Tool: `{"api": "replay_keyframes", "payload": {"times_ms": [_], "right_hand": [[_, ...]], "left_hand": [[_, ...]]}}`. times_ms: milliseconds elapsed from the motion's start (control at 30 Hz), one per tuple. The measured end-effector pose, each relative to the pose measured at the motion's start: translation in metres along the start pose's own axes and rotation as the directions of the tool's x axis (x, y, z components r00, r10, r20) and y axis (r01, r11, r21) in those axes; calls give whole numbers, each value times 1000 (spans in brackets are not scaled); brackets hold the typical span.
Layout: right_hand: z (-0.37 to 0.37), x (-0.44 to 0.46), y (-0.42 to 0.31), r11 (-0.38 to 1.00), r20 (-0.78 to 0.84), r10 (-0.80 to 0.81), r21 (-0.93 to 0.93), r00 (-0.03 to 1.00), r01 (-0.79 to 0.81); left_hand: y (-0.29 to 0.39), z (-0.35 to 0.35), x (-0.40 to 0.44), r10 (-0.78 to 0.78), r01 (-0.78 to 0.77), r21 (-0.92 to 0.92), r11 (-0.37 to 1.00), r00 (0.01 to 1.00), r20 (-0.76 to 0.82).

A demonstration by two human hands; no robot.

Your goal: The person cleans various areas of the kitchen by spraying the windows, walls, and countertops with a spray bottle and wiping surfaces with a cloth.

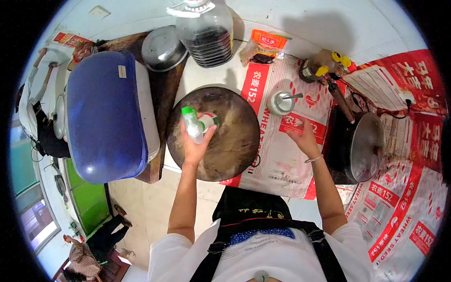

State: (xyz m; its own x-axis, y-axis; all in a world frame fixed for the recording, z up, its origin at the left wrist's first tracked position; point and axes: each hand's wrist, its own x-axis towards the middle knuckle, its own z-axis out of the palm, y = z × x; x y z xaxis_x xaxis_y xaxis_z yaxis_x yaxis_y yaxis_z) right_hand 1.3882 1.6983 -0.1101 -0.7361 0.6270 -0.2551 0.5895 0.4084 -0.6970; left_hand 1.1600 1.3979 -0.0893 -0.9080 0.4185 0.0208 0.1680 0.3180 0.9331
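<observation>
My left hand is closed around a small clear bottle with a green cap, above a round wooden cutting board. Against my fingers sits a second small round container with green, white and red colours; I cannot tell its kind. Over the red-and-white wheat-seed sacking my right hand is held with fingers apart and nothing in them. A glass jar of white contents, with a spoon in it, stands just beyond that hand.
A blue-lidded bin and a metal lid are on the left. A large jug of dark liquid stands behind. An orange packet, bottles and a lidded pan lie right. Other people are at far left.
</observation>
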Motion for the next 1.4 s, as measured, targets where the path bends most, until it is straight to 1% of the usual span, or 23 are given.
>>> {"api": "replay_keyframes", "payload": {"times_ms": [67,133,167,233,267,300,367,433,500,600,633,667,733,800,833,933,1033,1067,1133,1167,1233,1300,1400], "right_hand": [[0,-7,14,1000,-13,10,-28,1000,-10],[2,-11,37,984,38,120,124,992,-124],[2,-15,44,984,33,122,126,992,-125],[-1,-21,47,981,62,133,131,989,-140],[-13,-27,22,941,135,197,252,971,-226],[-15,-28,24,941,131,189,257,973,-218],[-12,-33,32,936,120,221,252,968,-245],[-8,-39,46,938,128,221,243,967,-247],[-7,-50,47,909,211,229,303,950,-286],[-1,-69,63,898,259,228,318,939,-305],[2,-76,69,896,283,228,314,932,-315],[2,-85,70,884,286,242,328,927,-333],[4,-99,77,858,301,293,335,907,-388],[4,-113,74,835,285,341,346,896,-428],[9,-119,82,832,282,340,354,897,-426],[23,-136,101,817,278,386,340,879,-466],[37,-146,119,865,235,276,363,932,-347],[40,-150,120,813,236,310,435,921,-386],[45,-153,125,803,224,345,433,911,-410],[48,-154,127,795,214,373,428,903,-430],[41,-151,117,795,216,384,416,898,-441],[37,-146,114,800,207,393,404,896,-444],[36,-144,115,827,182,422,324,888,-460]], "left_hand": [[2,-4,-4,12,-12,19,1000,1000,-13],[5,-8,-8,189,-176,293,940,982,-17],[8,-9,-17,193,-181,292,939,981,-14],[14,-10,-43,286,-160,537,828,945,-160],[0,-7,-68,140,-21,428,904,958,-250],[-15,-2,-93,-14,116,300,947,947,-320],[-13,18,-126,-175,215,172,961,959,-224],[36,49,-119,-155,157,33,987,986,-60],[52,83,-80,42,-46,81,996,998,50],[85,136,19,315,-314,52,948,949,1],[98,145,51,267,-276,124,953,960,84],[105,157,82,311,-319,195,928,948,68],[103,174,140,534,-529,360,768,840,95],[95,182,180,425,-506,567,649,860,281],[85,186,196,445,-547,664,510,828,341],[70,190,230,360,-673,716,185,725,588],[70,188,247,315,-709,684,171,697,644],[70,188,250,320,-717,677,168,689,650],[70,188,251,449,-788,606,113,584,676],[71,190,253,447,-791,602,110,581,681],[78,196,257,662,-827,554,97,469,584],[85,206,259,672,-817,562,130,490,556],[86,217,262,643,-793,540,282,574,507]]}}
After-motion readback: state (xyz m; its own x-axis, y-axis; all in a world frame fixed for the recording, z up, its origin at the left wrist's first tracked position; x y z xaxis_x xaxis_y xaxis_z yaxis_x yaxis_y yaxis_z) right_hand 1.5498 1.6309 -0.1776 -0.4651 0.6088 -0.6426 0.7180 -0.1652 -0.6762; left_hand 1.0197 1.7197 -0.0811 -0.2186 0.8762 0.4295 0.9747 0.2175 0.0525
